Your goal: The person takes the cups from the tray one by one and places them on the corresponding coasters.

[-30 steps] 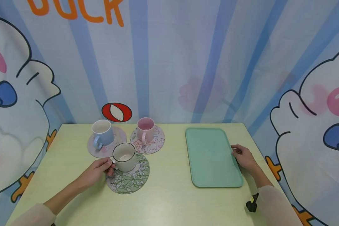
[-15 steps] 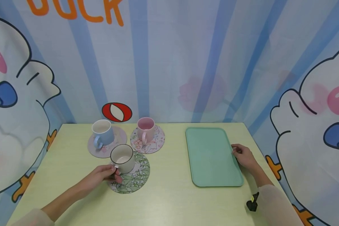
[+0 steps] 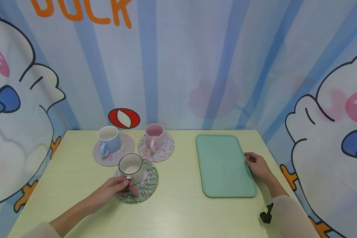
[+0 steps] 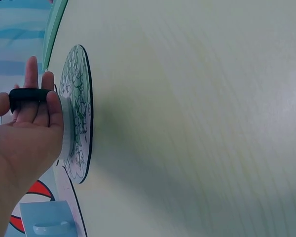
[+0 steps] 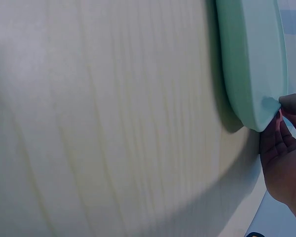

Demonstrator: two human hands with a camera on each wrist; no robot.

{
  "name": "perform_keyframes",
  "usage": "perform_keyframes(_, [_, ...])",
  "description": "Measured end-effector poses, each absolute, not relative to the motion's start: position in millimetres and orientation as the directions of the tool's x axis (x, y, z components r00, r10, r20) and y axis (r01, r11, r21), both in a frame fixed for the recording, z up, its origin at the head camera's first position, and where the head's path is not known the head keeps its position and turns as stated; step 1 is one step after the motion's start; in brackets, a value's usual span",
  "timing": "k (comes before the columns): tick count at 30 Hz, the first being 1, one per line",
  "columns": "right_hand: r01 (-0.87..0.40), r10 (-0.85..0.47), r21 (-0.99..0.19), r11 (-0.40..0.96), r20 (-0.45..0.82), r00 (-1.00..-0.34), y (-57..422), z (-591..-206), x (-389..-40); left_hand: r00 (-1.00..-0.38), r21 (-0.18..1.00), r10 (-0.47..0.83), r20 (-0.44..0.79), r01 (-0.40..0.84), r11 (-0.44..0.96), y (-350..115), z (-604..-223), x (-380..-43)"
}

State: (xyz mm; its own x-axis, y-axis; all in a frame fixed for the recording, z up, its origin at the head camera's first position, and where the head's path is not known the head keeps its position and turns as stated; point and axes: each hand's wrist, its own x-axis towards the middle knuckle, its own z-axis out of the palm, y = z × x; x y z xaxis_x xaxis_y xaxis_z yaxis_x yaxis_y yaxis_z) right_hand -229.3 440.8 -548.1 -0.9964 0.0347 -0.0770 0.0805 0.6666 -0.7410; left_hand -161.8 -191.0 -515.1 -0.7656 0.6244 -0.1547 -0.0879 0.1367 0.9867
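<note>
A white mug with a dark rim (image 3: 131, 168) stands over a round placemat with green leaves and white flowers (image 3: 148, 186). Thumb and fingers of my left hand (image 3: 113, 191) pinch its handle, which points towards the front. From the left wrist view the handle's dark outer edge (image 4: 32, 95) shows between thumb and fingers, with the mug's base close against the placemat. At the right lies a mint-green tray (image 3: 226, 165). My right hand (image 3: 258, 168) holds its right edge, thumb on the rim and fingers at the underside in the right wrist view.
Behind the white mug, a light blue mug (image 3: 111, 140) sits on a pinkish round placemat (image 3: 127, 142). Beside it a pink mug (image 3: 154, 140) stands on a patterned round placemat (image 3: 167, 147). A striped cartoon curtain (image 3: 178, 66) borders the pale wooden table (image 3: 178, 205).
My left hand has swung the white mug's handle from its left side round towards the front, and the mug sits slightly nearer. The right hand and tray stay put.
</note>
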Motion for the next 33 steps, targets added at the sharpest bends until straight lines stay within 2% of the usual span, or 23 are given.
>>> perform_keyframes(6, [0.084, 0.058, -0.735, 0.673, -0.061, -0.996, 437, -551, -232, -0.783, 0.988, 0.607, -0.140, -0.073, 0.134, -187, -514, -157])
perform_keyframes(13, [0.088, 0.079, -0.715, 0.694, -0.046, -0.996, 435, -554, -237, -0.824, 0.980, 0.551, -0.130, -0.022, 0.198, -185, -513, -155])
perform_keyframes(20, [0.093, 0.105, -0.674, 0.732, -0.023, -0.994, 433, -556, -242, -0.879, 0.903, 0.452, -0.156, 0.059, 0.426, -191, -506, -159])
perform_keyframes(25, [0.099, 0.106, -0.632, 0.769, -0.027, -0.994, 433, -550, -242, -0.863, 0.791, 0.417, -0.284, 0.034, 0.610, -206, -487, -176])
perform_keyframes(27, [0.084, 0.098, -0.601, 0.795, -0.010, -0.995, 432, -544, -241, -0.868, 0.747, 0.397, -0.297, 0.048, 0.663, -212, -477, -185])
perform_keyframes(30, [0.043, 0.074, -0.541, 0.840, 0.036, -0.997, 430, -535, -240, -0.903, 0.688, 0.363, -0.232, 0.112, 0.717, -219, -464, -199])
perform_keyframes(33, [-0.009, 0.036, -0.496, 0.868, 0.081, -0.996, 424, -525, -240, -0.930, 0.660, 0.350, -0.109, 0.196, 0.726, -216, -455, -210])
